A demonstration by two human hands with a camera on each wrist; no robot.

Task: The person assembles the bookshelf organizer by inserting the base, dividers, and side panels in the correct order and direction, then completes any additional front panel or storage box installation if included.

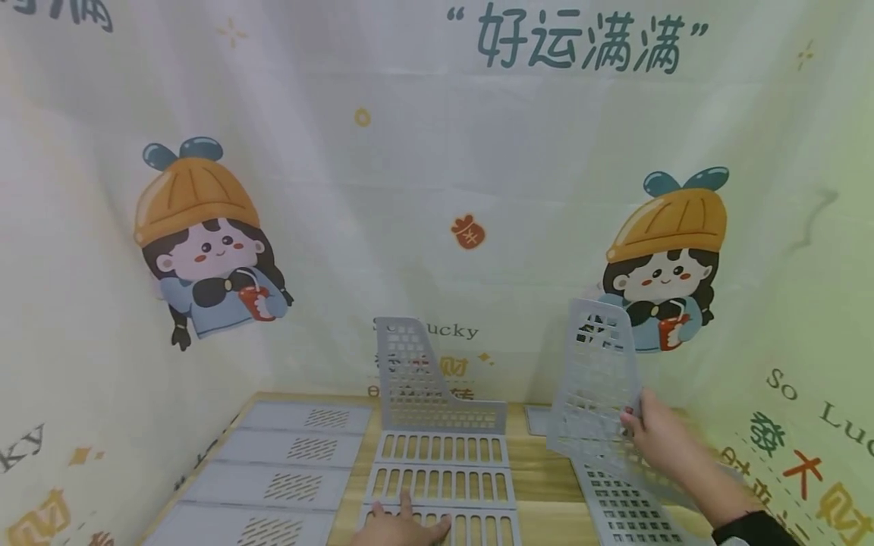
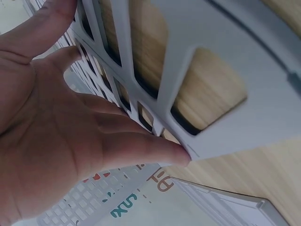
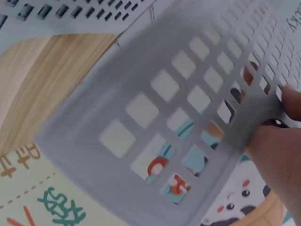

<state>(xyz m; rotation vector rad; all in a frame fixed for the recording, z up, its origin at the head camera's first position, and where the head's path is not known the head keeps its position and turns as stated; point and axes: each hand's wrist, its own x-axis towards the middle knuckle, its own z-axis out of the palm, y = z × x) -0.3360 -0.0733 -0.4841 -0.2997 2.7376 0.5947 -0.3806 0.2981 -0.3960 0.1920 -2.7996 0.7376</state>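
Observation:
My right hand [image 1: 665, 449] grips the edge of an L-shaped grey perforated plastic panel [image 1: 594, 409], its tall part upright. In the right wrist view, the thumb and a finger are at the edge of this panel [image 3: 94, 122], whose square holes show the printed cloth behind. My left hand [image 1: 403, 528] rests with spread fingers on the nearest of several grey slotted panels [image 1: 440, 465] laid in a column. The left wrist view has its straight fingers [image 2: 136, 148] along the slotted panel [image 2: 258, 108]. Beyond the column, another L-shaped perforated panel [image 1: 410, 383] stands upright against the cloth.
Several flat grey panels with slanted slits [image 1: 249, 444] lie in a row at the left. A flat panel with square holes [image 1: 631, 508] lies under the held one. A small grey piece [image 1: 538, 419] is at the back of the wooden table [image 1: 546, 481]. Printed cloth [image 1: 423, 167] surrounds it.

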